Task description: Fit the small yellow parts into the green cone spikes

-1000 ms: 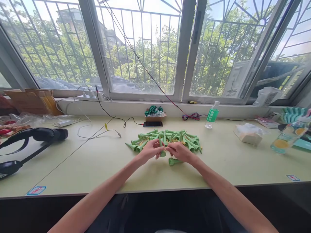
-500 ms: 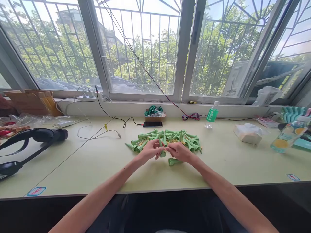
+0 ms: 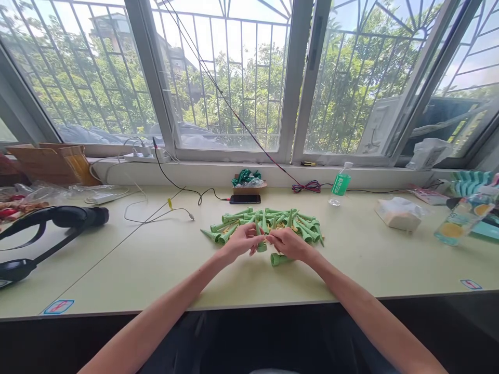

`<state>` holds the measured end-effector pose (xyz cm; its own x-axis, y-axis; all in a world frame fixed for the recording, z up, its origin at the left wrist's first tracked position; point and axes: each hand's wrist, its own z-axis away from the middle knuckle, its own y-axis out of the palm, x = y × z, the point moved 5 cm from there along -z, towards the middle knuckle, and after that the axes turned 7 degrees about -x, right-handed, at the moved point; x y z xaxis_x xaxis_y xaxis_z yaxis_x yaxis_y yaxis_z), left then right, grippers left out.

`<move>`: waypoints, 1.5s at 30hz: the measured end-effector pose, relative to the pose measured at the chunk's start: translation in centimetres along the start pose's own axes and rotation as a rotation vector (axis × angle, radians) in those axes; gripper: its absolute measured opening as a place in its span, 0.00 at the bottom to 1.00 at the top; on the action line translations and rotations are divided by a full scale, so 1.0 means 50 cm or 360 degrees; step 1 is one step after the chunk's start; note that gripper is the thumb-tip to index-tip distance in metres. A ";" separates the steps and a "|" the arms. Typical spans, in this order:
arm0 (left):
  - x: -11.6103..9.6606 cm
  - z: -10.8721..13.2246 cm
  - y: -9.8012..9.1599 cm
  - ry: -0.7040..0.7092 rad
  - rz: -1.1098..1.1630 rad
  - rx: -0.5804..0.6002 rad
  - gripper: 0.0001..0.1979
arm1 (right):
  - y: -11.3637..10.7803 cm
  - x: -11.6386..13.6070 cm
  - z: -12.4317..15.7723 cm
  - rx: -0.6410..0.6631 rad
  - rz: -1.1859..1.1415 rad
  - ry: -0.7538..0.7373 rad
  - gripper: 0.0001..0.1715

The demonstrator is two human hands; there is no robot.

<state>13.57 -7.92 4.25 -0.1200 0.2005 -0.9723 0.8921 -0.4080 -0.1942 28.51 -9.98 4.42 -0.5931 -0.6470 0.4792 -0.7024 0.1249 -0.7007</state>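
Note:
My left hand (image 3: 245, 239) is closed on a green tapered plastic spike (image 3: 261, 246), its point up and its wide end down. Against that spike's side, my right hand (image 3: 287, 243) makes a pinch; whatever is between its fingertips is too small to make out. Under the right hand, another green spike (image 3: 277, 259) lies on its side, partly covered by the hand. A heap of similar green spikes (image 3: 230, 232) spreads just behind both hands, with small yellowish pieces scattered among them.
Behind the heap are a black phone (image 3: 245, 199) and a small box (image 3: 249, 181) of green and silver wrappings. A water bottle (image 3: 340, 185) and a tissue pack (image 3: 399, 214) stand to the right. On the left lie a black headset (image 3: 50, 218) and a white cable (image 3: 156, 218).

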 end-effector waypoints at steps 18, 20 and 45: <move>-0.004 -0.002 -0.003 0.0069 0.0021 -0.0035 0.12 | -0.008 0.008 0.001 -0.0079 -0.0085 -0.0053 0.14; -0.003 -0.002 -0.002 0.0075 0.0023 -0.0025 0.12 | -0.007 0.007 0.000 -0.0085 -0.0105 -0.0065 0.14; -0.001 -0.001 -0.002 0.0074 -0.0016 0.0009 0.12 | 0.003 -0.002 0.002 -0.0043 -0.0287 0.0048 0.08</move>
<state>13.50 -7.87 4.34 -0.1085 0.2456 -0.9633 0.8883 -0.4109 -0.2049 28.50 -9.97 4.22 -0.4677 -0.6377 0.6120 -0.8088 0.0294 -0.5874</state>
